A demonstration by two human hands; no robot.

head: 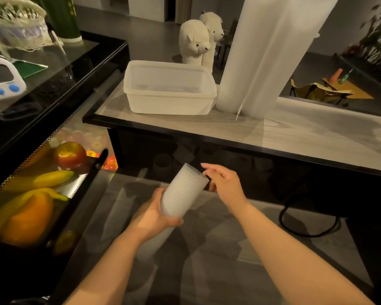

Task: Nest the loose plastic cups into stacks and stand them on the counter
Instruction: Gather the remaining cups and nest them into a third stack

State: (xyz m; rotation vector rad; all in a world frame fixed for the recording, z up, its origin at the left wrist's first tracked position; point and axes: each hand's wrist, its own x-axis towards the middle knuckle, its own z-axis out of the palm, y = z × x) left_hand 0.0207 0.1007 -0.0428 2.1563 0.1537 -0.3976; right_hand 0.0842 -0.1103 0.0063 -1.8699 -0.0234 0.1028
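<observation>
We see the bench [295, 130] w/ two tall cup stacks [257, 62] standing upright beside a white tub [167, 100]. Lower down, our left hand [154, 213] grips a short cup stack [182, 192], tilted, below bench level. Our right hand [226, 183] hovers at its rim, fingers loose, holding nothing.

A single head-worn view looks forward and steeply down, close over the counter [295, 133] edge.
</observation>
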